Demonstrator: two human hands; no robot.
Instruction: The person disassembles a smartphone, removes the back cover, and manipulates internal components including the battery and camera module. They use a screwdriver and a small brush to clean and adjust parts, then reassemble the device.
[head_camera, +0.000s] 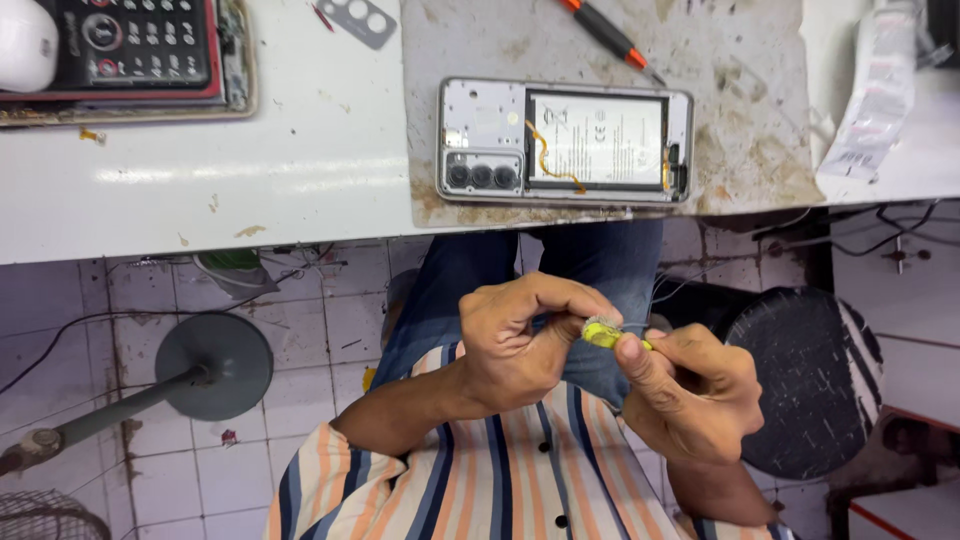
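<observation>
Hands meet over the lap, near the viewer and below the white tabletop (200, 190) edge. Left hand (520, 340) and right hand (695, 390) both pinch a small yellow-green roll of tape (603, 333); the left grip closes on its far side, the right thumb and forefinger close on its near end. Beyond, on a stained grey work mat (740, 110), lies an opened silver smartphone (565, 140) with white battery and three camera lenses exposed. An orange-handled screwdriver (605, 32) rests farther off. Judged from the grasp, steady counter-pressure from the left fingers while the right fingertips work the free edge suits this step best.
</observation>
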